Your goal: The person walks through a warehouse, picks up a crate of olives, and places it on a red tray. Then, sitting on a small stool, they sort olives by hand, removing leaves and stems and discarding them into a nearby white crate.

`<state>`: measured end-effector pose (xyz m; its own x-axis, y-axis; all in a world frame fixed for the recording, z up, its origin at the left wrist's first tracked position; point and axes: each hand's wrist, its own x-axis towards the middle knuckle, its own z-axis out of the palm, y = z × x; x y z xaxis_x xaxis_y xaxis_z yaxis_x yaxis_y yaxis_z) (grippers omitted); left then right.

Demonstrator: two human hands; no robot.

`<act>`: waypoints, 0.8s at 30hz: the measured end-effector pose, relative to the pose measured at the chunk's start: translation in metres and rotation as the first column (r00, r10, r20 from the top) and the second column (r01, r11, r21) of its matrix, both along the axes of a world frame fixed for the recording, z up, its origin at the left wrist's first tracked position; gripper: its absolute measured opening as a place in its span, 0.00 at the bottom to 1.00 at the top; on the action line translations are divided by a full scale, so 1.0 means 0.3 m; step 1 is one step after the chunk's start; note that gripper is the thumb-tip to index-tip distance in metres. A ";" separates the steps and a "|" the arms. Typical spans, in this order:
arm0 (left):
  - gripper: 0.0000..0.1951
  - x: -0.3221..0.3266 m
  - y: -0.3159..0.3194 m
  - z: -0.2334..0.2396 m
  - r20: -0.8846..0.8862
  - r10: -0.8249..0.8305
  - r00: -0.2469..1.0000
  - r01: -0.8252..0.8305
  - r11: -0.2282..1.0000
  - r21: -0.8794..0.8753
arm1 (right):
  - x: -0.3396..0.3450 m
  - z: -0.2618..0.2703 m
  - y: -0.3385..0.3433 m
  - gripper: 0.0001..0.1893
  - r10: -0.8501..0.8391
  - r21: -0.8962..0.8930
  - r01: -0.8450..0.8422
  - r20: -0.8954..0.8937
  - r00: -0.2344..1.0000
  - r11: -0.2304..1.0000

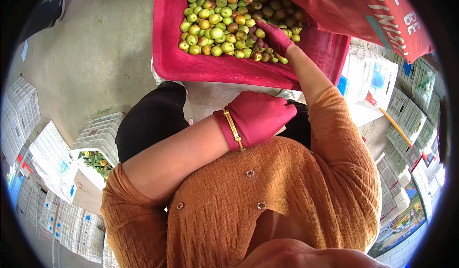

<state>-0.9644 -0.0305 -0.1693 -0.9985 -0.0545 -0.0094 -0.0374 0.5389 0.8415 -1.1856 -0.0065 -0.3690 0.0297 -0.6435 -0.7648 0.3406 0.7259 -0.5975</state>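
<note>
In front of me is a red plastic tub (222,68) holding many green and reddish-brown jujubes (216,33). My right hand (274,38), in a dark red glove, reaches over the near right side into the fruit. Its fingers are spread among the jujubes, and one yellow-green jujube (260,33) lies between them; whether it is gripped is unclear. My left hand (260,119), gloved alike with a gold bangle (232,128) at the wrist, rests curled before my body, over my lap. Its fingertips are turned away, so its palm and anything inside are hidden.
Red cloth (362,13) with large writing overhangs the tub's upper right. A white plastic crate (98,135) with leaves and fruit lies at left. Stacked white crates (408,110) line the right side. Another person's leg and shoe (48,11) appear top left.
</note>
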 end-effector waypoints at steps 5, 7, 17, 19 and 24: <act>0.03 0.010 0.001 -0.003 -0.002 -0.021 1.000 0.021 0.999 -0.034 | 0.081 0.155 -0.043 0.21 -0.029 -0.143 0.117 0.506 0.862 0.983; 0.03 0.014 0.003 -0.003 0.004 -0.021 1.000 0.021 0.999 -0.039 | 0.107 0.188 -0.050 0.26 0.049 -0.284 0.078 0.416 0.908 0.956; 0.03 0.026 -0.004 0.001 0.008 -0.010 1.000 0.011 0.996 -0.094 | 0.180 0.229 -0.091 0.25 -0.033 -0.192 0.206 0.650 0.759 0.960; 0.04 0.027 -0.006 0.004 0.009 -0.014 1.000 0.015 0.996 -0.088 | 0.189 0.224 -0.093 0.21 -0.096 -0.179 0.227 0.543 0.834 0.957; 0.05 0.034 -0.006 0.011 0.042 -0.034 0.999 0.037 0.996 -0.076 | 0.226 0.159 -0.128 0.10 -0.043 -0.175 0.067 0.136 0.990 0.982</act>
